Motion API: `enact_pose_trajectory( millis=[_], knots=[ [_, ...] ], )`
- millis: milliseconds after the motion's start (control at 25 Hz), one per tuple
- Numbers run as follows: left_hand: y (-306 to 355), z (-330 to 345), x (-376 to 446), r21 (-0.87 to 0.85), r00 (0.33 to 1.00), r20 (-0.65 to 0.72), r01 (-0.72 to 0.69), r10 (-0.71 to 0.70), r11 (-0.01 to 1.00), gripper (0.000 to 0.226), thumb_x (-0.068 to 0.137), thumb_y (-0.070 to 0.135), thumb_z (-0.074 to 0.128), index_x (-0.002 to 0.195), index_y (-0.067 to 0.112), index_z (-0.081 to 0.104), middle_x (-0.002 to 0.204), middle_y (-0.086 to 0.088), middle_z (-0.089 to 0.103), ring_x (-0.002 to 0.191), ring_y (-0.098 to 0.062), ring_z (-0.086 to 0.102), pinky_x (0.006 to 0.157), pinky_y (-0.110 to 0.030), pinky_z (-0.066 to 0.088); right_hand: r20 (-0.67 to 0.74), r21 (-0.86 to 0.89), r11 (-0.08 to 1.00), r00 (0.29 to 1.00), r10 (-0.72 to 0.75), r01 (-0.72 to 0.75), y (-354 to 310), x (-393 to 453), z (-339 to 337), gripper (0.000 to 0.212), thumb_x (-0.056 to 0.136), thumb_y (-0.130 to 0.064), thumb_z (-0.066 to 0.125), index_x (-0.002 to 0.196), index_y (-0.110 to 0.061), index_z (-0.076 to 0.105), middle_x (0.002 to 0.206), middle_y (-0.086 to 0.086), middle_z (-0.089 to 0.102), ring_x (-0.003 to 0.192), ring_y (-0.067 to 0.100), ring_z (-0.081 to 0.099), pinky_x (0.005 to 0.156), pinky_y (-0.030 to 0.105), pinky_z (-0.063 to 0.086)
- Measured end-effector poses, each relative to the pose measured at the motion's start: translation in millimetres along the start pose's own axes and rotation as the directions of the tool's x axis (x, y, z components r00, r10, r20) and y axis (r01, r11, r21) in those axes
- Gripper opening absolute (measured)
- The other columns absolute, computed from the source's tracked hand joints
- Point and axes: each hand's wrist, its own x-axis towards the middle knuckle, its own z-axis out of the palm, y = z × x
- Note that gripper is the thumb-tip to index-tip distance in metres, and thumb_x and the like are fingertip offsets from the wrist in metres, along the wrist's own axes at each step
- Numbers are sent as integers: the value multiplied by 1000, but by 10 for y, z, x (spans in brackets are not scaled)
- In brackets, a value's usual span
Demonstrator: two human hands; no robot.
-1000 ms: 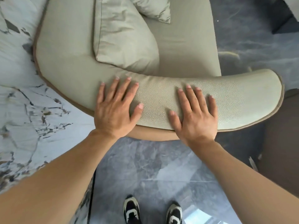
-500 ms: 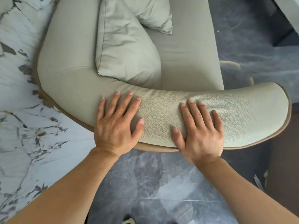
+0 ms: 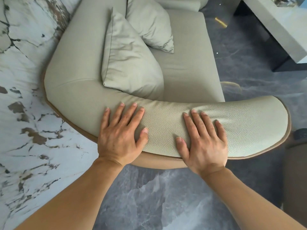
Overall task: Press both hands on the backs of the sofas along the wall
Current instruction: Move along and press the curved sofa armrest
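Over on the far left, a pale marble wall [image 3: 25, 113] with dark veining fills the edge of the view, and tucked right against it sits the grey-green sofa [image 3: 187, 68]. Its curved padded back [image 3: 166, 128] sweeps across the middle of the picture, trimmed in tan piping along the lower edge.

Moving in, the left hand [image 3: 120, 135] lies flat on that back, palm down, fingers [image 3: 123, 112] spread and pointing toward the seat, thumb splayed out to the side. It grips nothing; it is open and laid on the leather. Beyond it, two loose cushions [image 3: 129, 63] lean in the corner of the seat.

Next across, the right hand [image 3: 203, 141] is planted the same way, palm down and fingers fanned, heel of the hand at the piped edge. The leather dimples faintly around its fingertips, which suggests real weight going in. The two hands sit near each other, not touching.

Further right, the back tapers to a rounded end above dark grey floor [image 3: 149, 196], and a low pale table [image 3: 272, 25] shows in the upper corner.

So where are we? Both palms are down on this sofa's back, so for this piece the press looks to be under way or done. The task speaks of sofas, plural, along the wall; no second sofa back is clearly in view, so I judge more remain to visit, though how many cannot be told.
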Motion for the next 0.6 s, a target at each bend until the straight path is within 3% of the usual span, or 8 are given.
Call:
enact_pose_trajectory(
  millis=[600],
  knots=[
    [-178,340,955,12,999,-48,-3,4,1000,54,89,46,36,135,21,53,141,-4,54,135,-31,41,112,-58,23,16,-8,1000,1000,11,-10,162,945,357,67,94,-58,23,142,-17,45,146,7,49,136,28,42,107,56,33]
  ],
)
